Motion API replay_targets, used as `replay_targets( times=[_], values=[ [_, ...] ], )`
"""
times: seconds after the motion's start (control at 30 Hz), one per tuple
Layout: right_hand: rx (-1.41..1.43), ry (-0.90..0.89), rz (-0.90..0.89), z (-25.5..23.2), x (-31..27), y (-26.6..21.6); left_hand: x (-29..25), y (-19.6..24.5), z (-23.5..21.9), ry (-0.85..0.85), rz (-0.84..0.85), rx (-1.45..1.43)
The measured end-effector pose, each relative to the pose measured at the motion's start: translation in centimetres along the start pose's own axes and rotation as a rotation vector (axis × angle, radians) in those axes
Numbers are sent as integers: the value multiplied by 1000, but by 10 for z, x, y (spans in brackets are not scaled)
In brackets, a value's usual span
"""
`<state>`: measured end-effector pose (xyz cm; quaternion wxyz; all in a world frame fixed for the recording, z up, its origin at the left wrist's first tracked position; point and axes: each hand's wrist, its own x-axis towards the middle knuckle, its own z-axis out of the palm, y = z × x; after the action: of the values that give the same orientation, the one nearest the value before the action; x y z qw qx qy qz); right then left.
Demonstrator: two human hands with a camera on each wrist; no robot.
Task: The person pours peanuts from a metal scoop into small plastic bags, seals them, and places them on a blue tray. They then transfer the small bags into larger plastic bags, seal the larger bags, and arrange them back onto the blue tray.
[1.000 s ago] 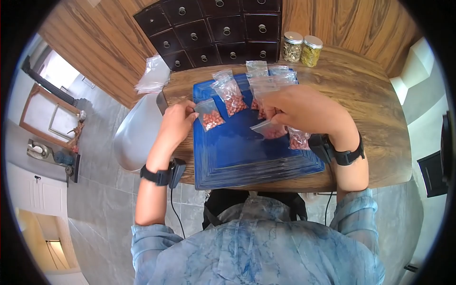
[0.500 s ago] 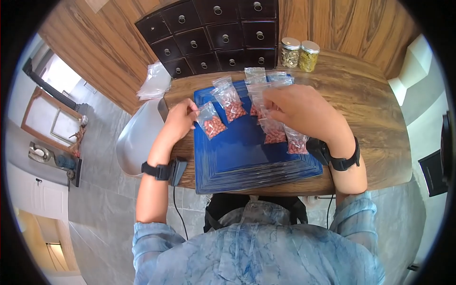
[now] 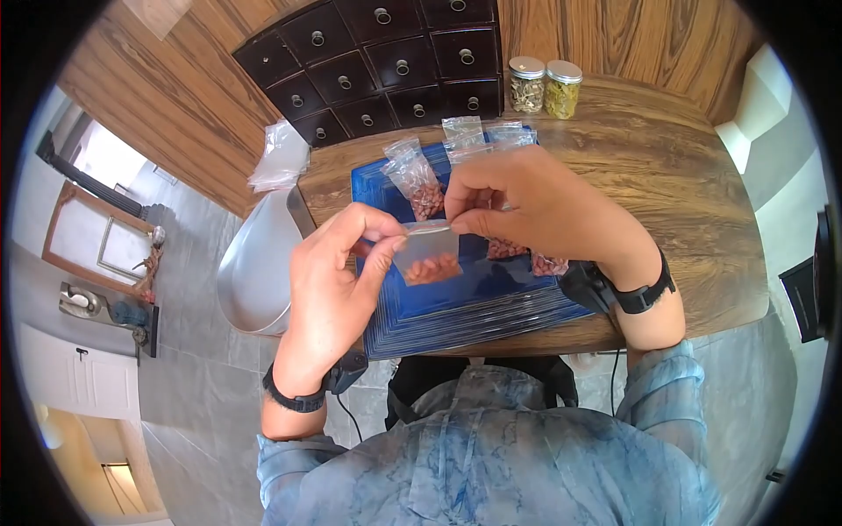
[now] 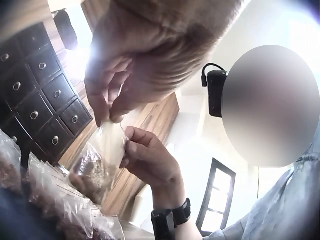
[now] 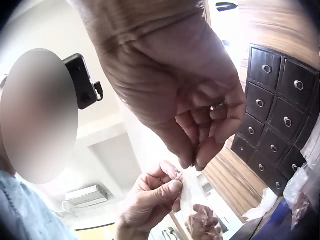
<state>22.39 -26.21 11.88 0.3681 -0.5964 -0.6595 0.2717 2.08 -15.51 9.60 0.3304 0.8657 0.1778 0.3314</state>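
A small clear zip bag of red-skinned peanuts hangs between the two hands over the tray, its top edge stretched between them. The left hand pinches one top corner with thumb and forefinger. At the opposite top corner, the right hand pinches with its thumb and fingertips. Peanuts lie at the bottom of the bag in the right wrist view. Beneath is a square blue tray with a ridged border. More peanut bags lie along its back and right, partly hidden by the right hand.
A stack of clear bags lies at the table's back left, near a shiny metal pan. A dark chest of small drawers stands behind the tray. Two lidded jars are to its right on the wooden table.
The right hand set a bag down at the tray's right side, then moved left. The left hand lifted the leftmost bag and brought it to the middle, where both hands now hold it.
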Motion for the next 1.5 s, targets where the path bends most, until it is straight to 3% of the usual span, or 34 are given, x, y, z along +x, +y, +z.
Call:
replay_targets(
  times=[0.2, 0.3, 0.4, 0.5, 0.77, 0.97, 1.07, 1.5],
  values=[
    [-41, 93, -161, 5, -1, 4, -4, 10, 0, 61, 11, -34],
    [-97, 111, -218, 4, -2, 1, -4, 16, 4, 145, -64, -157],
    [-165, 158, -317, 5, -2, 4, -3, 14, 3, 109, -178, -214],
    [-160, 179, -330, 5, -2, 4, -5, 5, -5, -23, -115, -83],
    [-96, 199, -413, 11, 4, 7, -4, 10, -2, 25, -39, -87],
    [-104, 134, -373, 9, 0, 1, -2, 11, 2, 10, 12, -70],
    [-65, 217, -451, 13, 3, 3, -1, 12, 3, 14, 40, -71],
    [-111, 171, -409, 6, -2, 0, 2, 17, 7, 16, 88, -15]
  ],
)
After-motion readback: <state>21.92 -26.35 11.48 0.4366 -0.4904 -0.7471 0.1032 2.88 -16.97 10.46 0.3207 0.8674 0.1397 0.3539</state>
